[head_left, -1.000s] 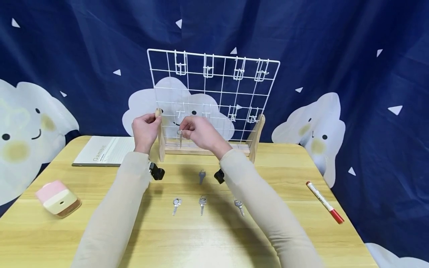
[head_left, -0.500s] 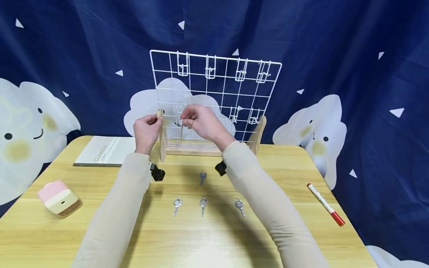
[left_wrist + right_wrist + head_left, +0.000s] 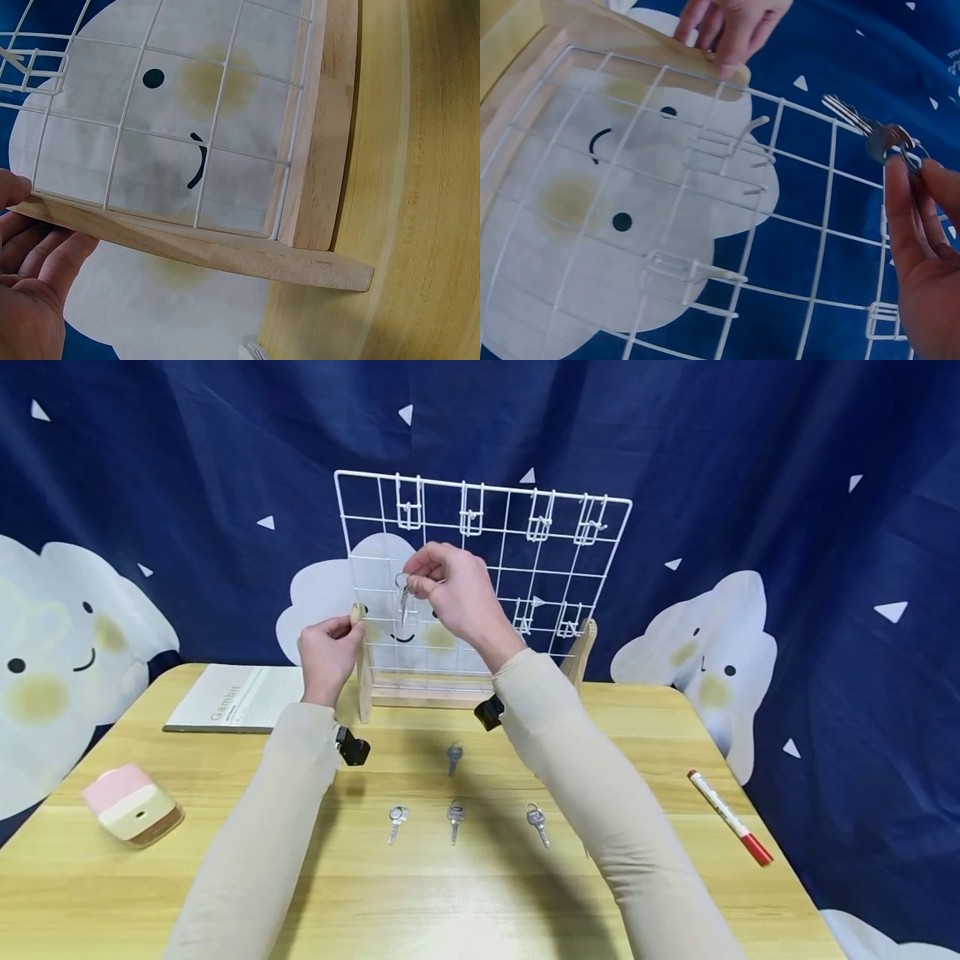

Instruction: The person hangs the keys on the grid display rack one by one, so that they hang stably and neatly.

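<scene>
My left hand (image 3: 327, 658) grips the top of the wooden side post (image 3: 225, 259) of a white wire grid rack (image 3: 343, 518), thumb on one side and fingers on the other. My right hand (image 3: 457, 593) pinches a metal ring with a silver key (image 3: 851, 116) on it, held up in front of the grid's left half. In the head view the key hangs below the fingertips, close to a lower-row wire hook (image 3: 731, 150). Another row of hooks (image 3: 408, 516) sits along the grid's top. The right hand covers part of the grid in the head view.
Several silver keys with rings, one a key (image 3: 455, 822) near the middle, lie on the wooden table (image 3: 337, 902). A notebook (image 3: 232, 697) and a pink-and-cream box-like item (image 3: 135, 806) are at left, a red-capped marker (image 3: 729, 818) at right. Behind hangs a blue cloud-print curtain (image 3: 712, 460).
My right hand has risen with the key from low on the grid to around its middle height. The left hand keeps its grip on the post.
</scene>
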Tool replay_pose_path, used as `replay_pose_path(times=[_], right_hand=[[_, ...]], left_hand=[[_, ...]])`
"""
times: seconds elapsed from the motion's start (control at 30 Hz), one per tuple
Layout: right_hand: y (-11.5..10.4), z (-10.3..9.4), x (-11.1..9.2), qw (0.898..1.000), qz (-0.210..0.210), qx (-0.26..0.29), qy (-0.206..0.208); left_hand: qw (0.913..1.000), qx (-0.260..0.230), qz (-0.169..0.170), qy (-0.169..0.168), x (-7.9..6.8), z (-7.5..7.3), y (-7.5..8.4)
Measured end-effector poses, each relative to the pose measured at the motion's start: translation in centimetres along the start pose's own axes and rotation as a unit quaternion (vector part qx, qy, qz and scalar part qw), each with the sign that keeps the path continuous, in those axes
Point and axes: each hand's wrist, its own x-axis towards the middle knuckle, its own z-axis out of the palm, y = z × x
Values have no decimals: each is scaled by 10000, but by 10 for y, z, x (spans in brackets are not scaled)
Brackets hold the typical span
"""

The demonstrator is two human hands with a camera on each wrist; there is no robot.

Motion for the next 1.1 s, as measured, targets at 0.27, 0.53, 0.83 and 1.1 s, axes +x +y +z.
replay_pose_path(times=[0.27, 0.53, 0.83, 1.1], right_hand=[[-11, -8, 13, 9991, -72, 159, 379], [-22, -9, 25, 9934, -130, 480, 1037], [-28, -7, 34, 9821, -43, 739, 1730], [-27, -4, 40, 9793, 195, 384, 1979]], left_hand=[[10000, -15, 28, -27, 1, 0, 0], [10000, -36, 17, -17, 0, 1, -1], [10000, -51, -23, -45, -1, 0, -2], [9999, -96, 49, -20, 0, 1, -2]])
